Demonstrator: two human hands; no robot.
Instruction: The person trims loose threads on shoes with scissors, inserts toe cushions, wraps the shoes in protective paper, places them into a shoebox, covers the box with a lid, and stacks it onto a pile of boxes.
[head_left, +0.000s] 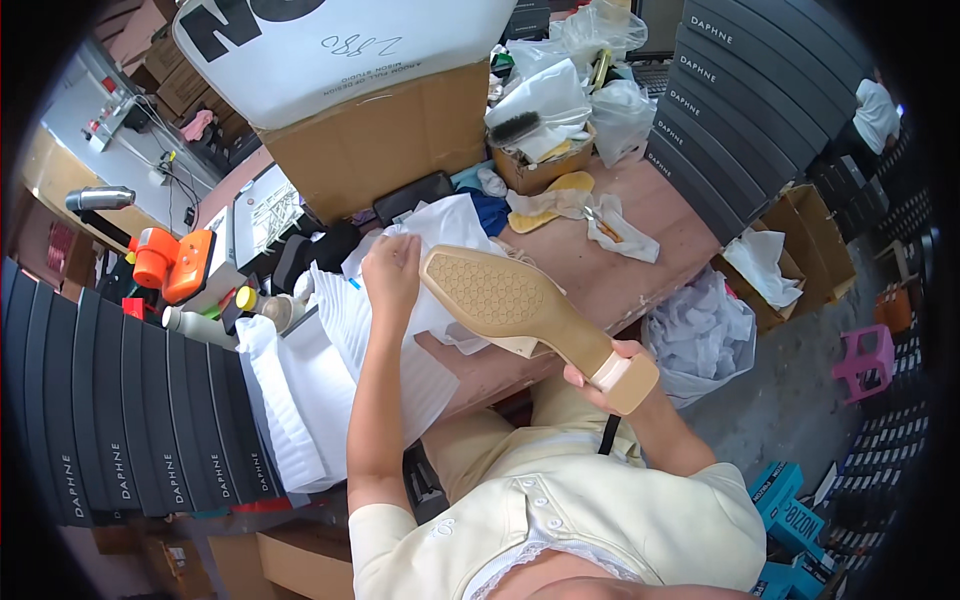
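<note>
One shoe (535,320), beige with its patterned sole up, hangs over the near edge of a reddish wooden table (640,255); the right hand (610,375) grips it at the block heel. The left hand (390,270) pinches white wrapping paper (445,225) just beyond the toe. Two stacks of dark boxes (130,400) flank the hands. Grey floor (790,400) lies open past the right hand.
</note>
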